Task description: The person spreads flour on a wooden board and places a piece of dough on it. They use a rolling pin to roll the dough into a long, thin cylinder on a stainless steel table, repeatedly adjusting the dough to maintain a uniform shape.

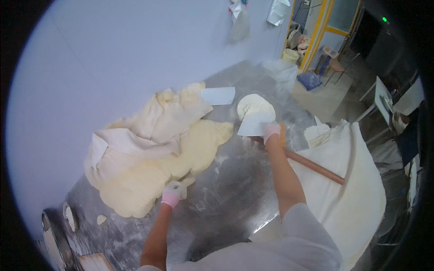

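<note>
A large mass of pale dough (200,145) lies on the floured metal table (234,189), partly under a creased white cloth (152,135). My left hand (174,193), in a pink-cuffed glove, is against the dough's near edge; whether its fingers grip any dough is unclear. In my gloved right hand (271,130) is a flat white scraper (254,123), held over the near rim of a round bowl. White flour (256,104) fills that bowl. A second white flat sheet or scraper (218,96) rests by the cloth's far end.
A wooden rolling pin (315,166) passes beneath my right forearm onto a broad white cloth (342,203) at the right. Metal bowls (69,216) and a small dough scrap (101,219) are at the lower left. A wall (118,50) borders the table's far side.
</note>
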The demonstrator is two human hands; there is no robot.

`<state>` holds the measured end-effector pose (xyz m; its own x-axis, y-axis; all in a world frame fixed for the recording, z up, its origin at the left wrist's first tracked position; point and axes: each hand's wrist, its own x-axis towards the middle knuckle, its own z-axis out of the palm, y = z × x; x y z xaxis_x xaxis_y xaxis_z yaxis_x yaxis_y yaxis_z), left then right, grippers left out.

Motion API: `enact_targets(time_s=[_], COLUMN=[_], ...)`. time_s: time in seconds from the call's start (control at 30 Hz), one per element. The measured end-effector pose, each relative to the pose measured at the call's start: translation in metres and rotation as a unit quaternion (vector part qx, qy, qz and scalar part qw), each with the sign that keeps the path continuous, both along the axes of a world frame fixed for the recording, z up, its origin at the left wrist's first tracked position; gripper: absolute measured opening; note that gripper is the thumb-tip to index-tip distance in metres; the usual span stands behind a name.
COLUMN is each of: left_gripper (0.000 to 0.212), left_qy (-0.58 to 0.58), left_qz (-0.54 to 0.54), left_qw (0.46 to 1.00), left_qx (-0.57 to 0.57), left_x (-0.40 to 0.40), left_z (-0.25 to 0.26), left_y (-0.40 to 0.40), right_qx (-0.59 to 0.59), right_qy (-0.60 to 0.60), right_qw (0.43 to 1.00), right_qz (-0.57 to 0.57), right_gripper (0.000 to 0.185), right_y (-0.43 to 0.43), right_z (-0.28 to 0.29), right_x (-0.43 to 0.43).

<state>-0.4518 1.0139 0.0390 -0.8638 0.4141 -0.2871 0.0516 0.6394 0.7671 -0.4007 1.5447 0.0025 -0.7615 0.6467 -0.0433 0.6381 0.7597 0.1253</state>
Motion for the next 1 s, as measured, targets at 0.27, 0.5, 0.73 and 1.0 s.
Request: enact_targets(time_s=[0.27, 0.5, 0.73, 1.0], left_gripper=[0.010, 0.026, 0.061, 0.079], left_qy=[-0.160, -0.085, 0.262, 0.264], left_qz=[0.054, 0.084, -0.336, -0.329], left_qw=[0.957, 0.955, 0.899, 0.890], left_qx=[0.237, 0.271, -0.100, -0.174], left_x=[0.035, 0.028, 0.097, 0.151], left_z=[0.026, 0.046, 0.040, 0.045], left_y=[-0.016, 0.068, 0.107, -0.059], right_qx=[-0.567, -0.570, -0.361, -0.555], right_qy=[0.458, 0.213, 0.209, 0.443], right_qw=[0.682, 0.793, 0.908, 0.697], right_qz=[-0.065, -0.003, 0.034, -0.099], right_gripper=[0.042, 0.049, 0.047, 0.045], right_y=[-0.125, -0.215, -0.197, -0.265], right_z=[0.066, 0.090, 0.079, 0.098], right_x=[0.129, 0.206, 0.256, 0.259])
